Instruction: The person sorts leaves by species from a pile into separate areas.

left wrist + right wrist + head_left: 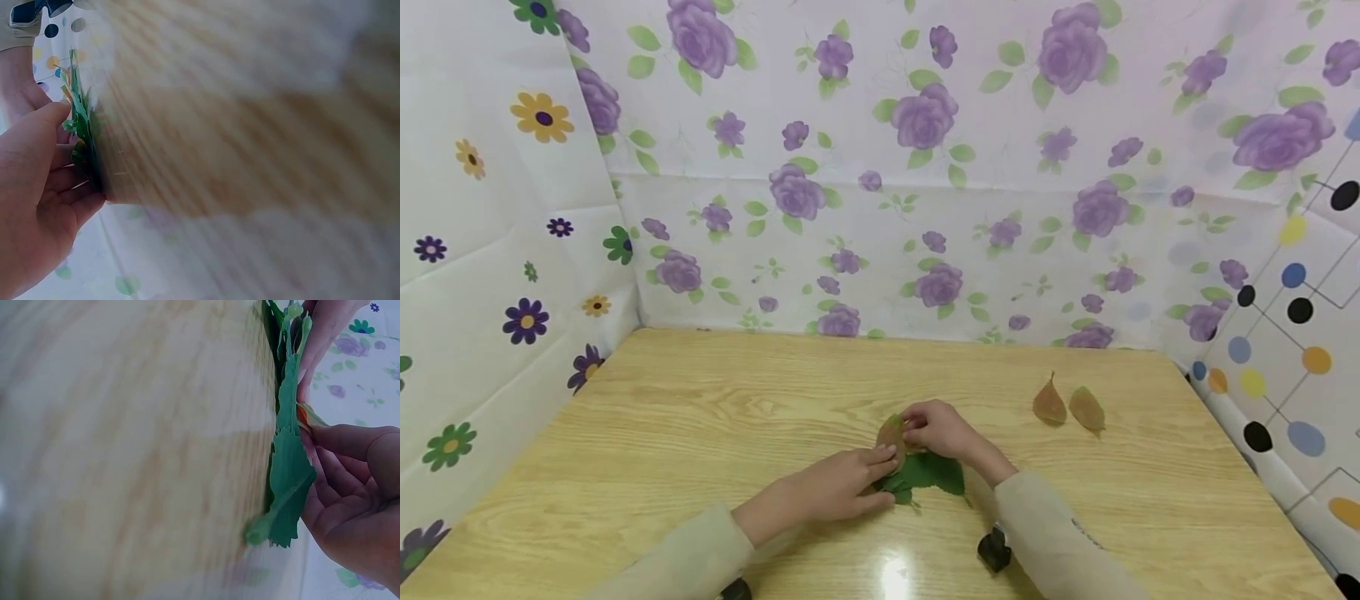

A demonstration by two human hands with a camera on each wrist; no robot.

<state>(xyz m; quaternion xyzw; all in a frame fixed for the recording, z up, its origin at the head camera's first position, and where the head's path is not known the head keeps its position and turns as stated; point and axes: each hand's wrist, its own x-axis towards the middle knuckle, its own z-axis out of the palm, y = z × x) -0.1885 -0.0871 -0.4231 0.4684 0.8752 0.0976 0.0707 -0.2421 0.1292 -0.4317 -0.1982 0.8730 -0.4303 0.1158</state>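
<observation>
A reddish-brown leaf with a green tip point(890, 431) lies over a small group of green leaves point(934, 472) in the middle of the table. My right hand point(946, 431) pinches the brown leaf's edge between thumb and fingers. From the left, my left hand point(835, 485) rests extended fingers on the lower part of that leaf. In the right wrist view, a green leaf with a toothed edge point(291, 484) stands out below the pinched leaf, whose orange side point(302, 416) shows. The left wrist view shows the leaves point(81, 128) edge-on beside my left fingers.
Two more leaves, a reddish-brown one point(1049, 404) and a green-brown one point(1087, 409), lie at the right rear of the wooden table point(737, 400). A black device point(995, 550) sits by the right sleeve. Flowered cloth point(865, 250) borders the table's back edge.
</observation>
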